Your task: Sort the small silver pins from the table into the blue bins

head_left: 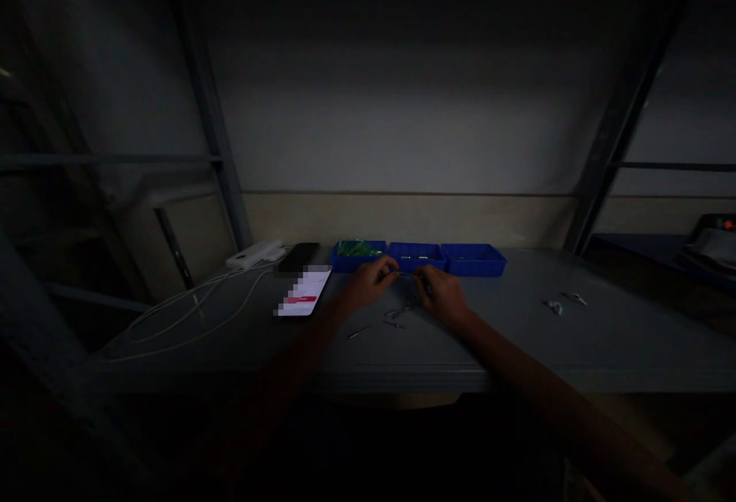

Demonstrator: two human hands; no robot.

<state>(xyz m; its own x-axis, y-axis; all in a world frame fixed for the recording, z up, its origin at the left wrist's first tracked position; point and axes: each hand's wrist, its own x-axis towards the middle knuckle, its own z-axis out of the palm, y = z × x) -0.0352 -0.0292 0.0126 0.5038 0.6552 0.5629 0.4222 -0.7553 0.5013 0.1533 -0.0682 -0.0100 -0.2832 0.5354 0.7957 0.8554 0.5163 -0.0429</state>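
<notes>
My left hand (375, 281) and my right hand (440, 293) face each other above the table, both with fingers pinched. Between them runs a thin, dark, rod-like piece (405, 273), one end in each hand; the dim light hides its exact kind. Below the hands lies a small pile of metal parts (409, 301). Nearer to me, two slim pointed pieces rest on the tabletop, one to the left (358, 332) and one to the right (394, 324).
Three blue bins line the back: one with green plastic (359, 264), a middle bin (417, 264) with slim parts, and a right bin (474, 266). A lit phone (304, 292), a dark phone (299, 257), a white power strip (256, 253) with cables, and small pieces (553, 307) lie around.
</notes>
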